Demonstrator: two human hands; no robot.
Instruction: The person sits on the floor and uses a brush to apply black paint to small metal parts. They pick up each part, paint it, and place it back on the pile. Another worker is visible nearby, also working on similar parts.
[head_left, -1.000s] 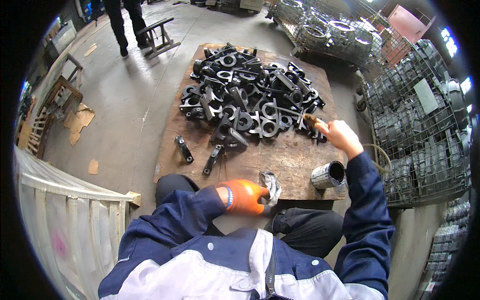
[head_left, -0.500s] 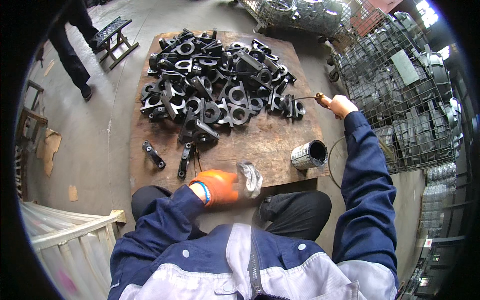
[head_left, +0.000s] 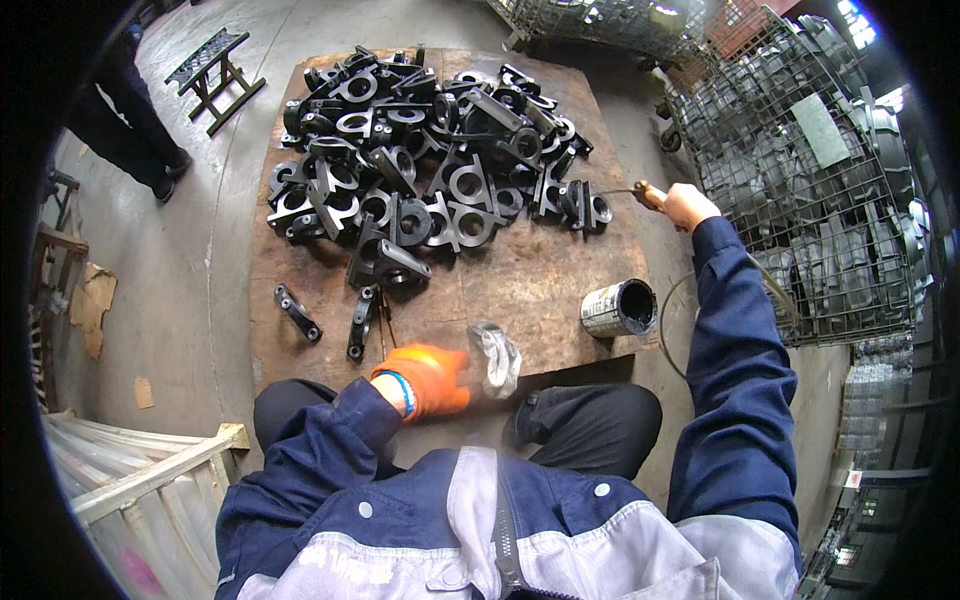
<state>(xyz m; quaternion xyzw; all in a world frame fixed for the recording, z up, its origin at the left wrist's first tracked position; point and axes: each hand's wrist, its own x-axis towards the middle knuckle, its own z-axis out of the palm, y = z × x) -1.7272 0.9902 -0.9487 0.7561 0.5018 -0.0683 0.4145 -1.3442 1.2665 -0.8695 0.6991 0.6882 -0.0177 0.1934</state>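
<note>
My right hand (head_left: 688, 207) is stretched out past the table's right edge, closed around the brownish grip of a blow gun (head_left: 650, 195). Its thin nozzle points left at a black bracket (head_left: 598, 210) on the edge of the heap. My left hand (head_left: 428, 380), in an orange glove, hovers at the near edge; its fingers are blurred. Beside it lies a crumpled white-grey cloth (head_left: 496, 360). Thin sticks (head_left: 388, 322) and a black bracket (head_left: 361, 322) lie just beyond the glove, another bracket (head_left: 298, 312) further left. A heap of black ring-ended brackets (head_left: 400, 215) covers the far part.
The brown wooden tabletop (head_left: 545, 285) carries an open, black-stained can (head_left: 619, 308) near its right edge. A thin hose (head_left: 667, 335) curves by my right forearm. Wire cages (head_left: 800, 200) of metal parts stand right. At far left are a folding stool (head_left: 222, 75) and a standing person's legs (head_left: 130, 125).
The view has shifted slightly. The person at far left has stepped, with the legs now further left of the stool. My right hand still holds the blow gun near the same bracket.
</note>
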